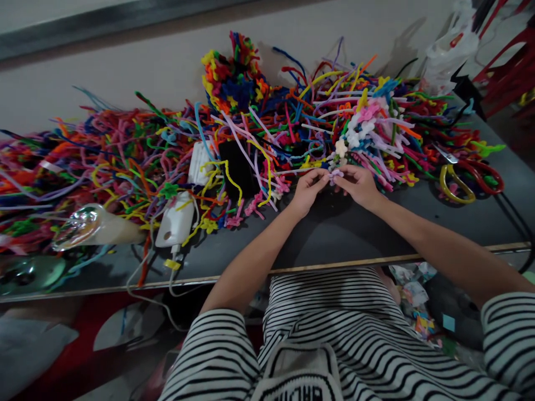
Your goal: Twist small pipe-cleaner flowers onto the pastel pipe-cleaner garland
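Between my two hands, over the dark table (346, 234), is a small light purple fuzzy flower (335, 177). My left hand (308, 189) pinches it from the left side with thumb and fingertips. From the right, my right hand (360, 185) grips it, fingers curled. Just behind my hands, white fuzzy flowers (359, 131), a cream one (340, 148) and a pink one (368, 110) rest on the heap of colourful fuzzy stems (292, 122).
Scissors with yellow and red handles (457, 184) lie at the right. Left of my hands are a black phone-like object (237, 167), a white device with a cable (175, 223) and a plastic-wrapped roll (100, 225). A plastic bag (449, 53) stands back right.
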Demonstrator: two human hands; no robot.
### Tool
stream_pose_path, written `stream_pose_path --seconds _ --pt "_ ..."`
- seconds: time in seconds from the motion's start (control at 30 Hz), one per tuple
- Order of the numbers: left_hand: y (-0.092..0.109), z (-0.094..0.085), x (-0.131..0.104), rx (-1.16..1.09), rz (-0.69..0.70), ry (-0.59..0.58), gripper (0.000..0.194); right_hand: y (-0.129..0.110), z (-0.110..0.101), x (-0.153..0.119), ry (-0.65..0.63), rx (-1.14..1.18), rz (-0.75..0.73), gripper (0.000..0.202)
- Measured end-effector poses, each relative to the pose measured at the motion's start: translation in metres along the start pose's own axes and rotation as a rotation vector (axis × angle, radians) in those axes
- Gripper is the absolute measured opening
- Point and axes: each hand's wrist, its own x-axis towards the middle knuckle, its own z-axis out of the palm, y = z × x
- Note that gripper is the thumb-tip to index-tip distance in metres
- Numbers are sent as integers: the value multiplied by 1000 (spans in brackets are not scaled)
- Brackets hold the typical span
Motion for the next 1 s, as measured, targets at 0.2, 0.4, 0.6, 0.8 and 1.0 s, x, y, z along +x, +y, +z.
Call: stream_pose_path --seconds 0.2,0.4,0.6,0.8,1.0 --pt "-2 10 -1 65 -12 65 29 4 1 3 52 -1 60 50" --pt "-1 9 -3 163 29 199 29 8 -3 5 93 -83 -19 45" --pt "11 6 -5 352 127 221 29 3 -2 1 90 -271 -155 34" --pt "15 6 -6 385 136 233 21 -3 -1 0 105 -306 -150 31" --pt "15 7 -6 317 105 232 19 -3 -3 0 131 -368 -164 28"
